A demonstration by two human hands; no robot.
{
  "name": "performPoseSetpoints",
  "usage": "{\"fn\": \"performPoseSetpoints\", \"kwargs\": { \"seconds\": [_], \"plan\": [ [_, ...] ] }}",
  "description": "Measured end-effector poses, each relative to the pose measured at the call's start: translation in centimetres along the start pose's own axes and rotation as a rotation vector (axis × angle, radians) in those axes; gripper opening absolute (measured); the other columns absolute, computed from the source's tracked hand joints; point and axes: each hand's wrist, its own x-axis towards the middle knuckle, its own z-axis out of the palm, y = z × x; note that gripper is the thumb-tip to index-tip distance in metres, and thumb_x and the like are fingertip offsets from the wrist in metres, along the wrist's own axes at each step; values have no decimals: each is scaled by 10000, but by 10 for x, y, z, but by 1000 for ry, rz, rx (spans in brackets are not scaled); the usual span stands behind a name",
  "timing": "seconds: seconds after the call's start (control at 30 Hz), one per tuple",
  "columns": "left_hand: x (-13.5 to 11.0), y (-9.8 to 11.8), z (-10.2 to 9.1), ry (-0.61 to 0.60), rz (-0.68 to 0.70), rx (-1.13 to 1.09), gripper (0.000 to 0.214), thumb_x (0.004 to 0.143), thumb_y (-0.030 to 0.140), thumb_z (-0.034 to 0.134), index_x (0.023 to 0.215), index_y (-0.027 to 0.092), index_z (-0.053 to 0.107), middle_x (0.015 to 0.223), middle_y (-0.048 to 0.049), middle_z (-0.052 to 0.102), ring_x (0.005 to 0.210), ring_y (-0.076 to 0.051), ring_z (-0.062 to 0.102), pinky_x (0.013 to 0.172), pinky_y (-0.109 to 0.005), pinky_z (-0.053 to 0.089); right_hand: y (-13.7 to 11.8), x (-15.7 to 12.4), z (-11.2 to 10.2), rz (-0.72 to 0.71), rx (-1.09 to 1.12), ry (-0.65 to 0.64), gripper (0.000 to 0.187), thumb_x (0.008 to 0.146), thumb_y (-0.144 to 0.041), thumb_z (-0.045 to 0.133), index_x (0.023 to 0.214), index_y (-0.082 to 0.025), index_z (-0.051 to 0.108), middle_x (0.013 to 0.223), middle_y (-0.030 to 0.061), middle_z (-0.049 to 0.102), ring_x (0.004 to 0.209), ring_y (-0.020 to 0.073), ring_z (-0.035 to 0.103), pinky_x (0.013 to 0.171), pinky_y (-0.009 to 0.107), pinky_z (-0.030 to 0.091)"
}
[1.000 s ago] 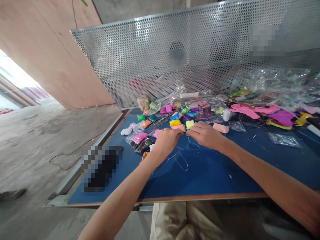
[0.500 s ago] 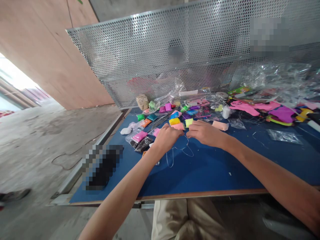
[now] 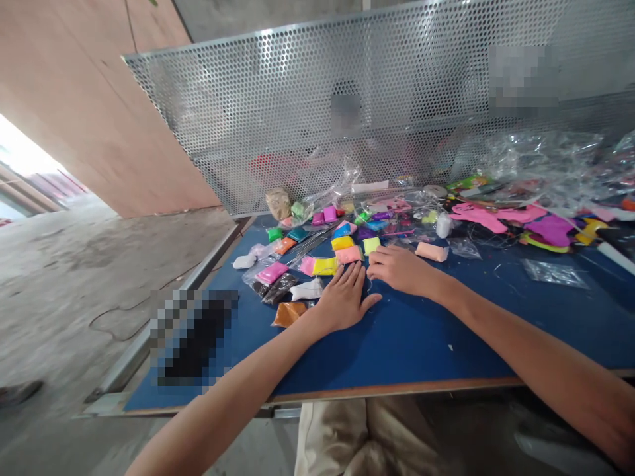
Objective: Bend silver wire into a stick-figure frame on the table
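Note:
My left hand [image 3: 344, 301] lies flat on the blue tabletop with its fingers stretched out and the thumb apart. Just right of it, my right hand [image 3: 401, 270] pinches a thin, clear wire [image 3: 370, 285]. Most of the wire is hidden beneath my left palm. Beyond my fingertips sit soft packets: a peach packet [image 3: 348, 254], a pale yellow packet [image 3: 372, 245] and a yellow packet [image 3: 325, 266]. A white packet [image 3: 306, 289] and an orange-brown packet [image 3: 288, 314] lie left of my left hand.
A perforated metal panel [image 3: 297, 99] stands along the table's back. Pink cut-out shapes [image 3: 479, 215] and crumpled clear plastic [image 3: 546, 155] are heaped at the back right. A peach roll [image 3: 431, 252] and a small clear bag [image 3: 554, 273] lie to the right. A dark, blurred-out object [image 3: 198, 340] is at the left edge.
My left hand has opened from a pinch and come down flat on the table, nearer to me. The wire's loops are now mostly covered. My right hand stays in nearly the same spot.

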Motion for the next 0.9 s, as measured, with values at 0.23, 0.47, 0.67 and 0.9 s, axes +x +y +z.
{"fn": "performPoseSetpoints", "kwargs": {
  "seconds": [0.23, 0.47, 0.67, 0.9],
  "plan": [
    [1, -1, 8, -21, -9, 1, 749, 977, 608, 252, 1496, 74, 337, 1566, -188, 304, 1479, -292, 244, 1217, -479, 179, -2, 0, 4, 70, 58, -8, 161, 933, -163, 559, 819, -185, 670, 917, 62, 639, 915, 205, 537, 744, 331, 316],
    [2, 1, 10, -59, -23, -18, 774, 980, 608, 228, 1513, 51, 297, 1588, -188, 243, 1493, -306, 184, 1224, -493, 155, -1, 11, -1, 70, 91, -104, 171, 868, -108, 572, 748, -173, 676, 858, 70, 647, 872, 214, 539, 753, 347, 300],
    [5, -1, 14, -93, -43, -59, 807, 968, 641, 179, 1530, 68, 267, 1606, -161, 208, 1504, -290, 144, 1234, -470, 130, 4, 13, -9, -33, 125, -218, 214, 863, -97, 532, 732, -163, 687, 848, 80, 654, 877, 219, 546, 788, 344, 328],
    [6, -1, 13, -101, -49, -81, 818, 965, 643, 198, 1524, 51, 274, 1601, -175, 211, 1503, -296, 149, 1231, -478, 129, 4, 12, -9, -51, 155, -225, 236, 902, -115, 502, 759, -166, 683, 825, 70, 659, 882, 224, 564, 821, 363, 384]
  ]
}}
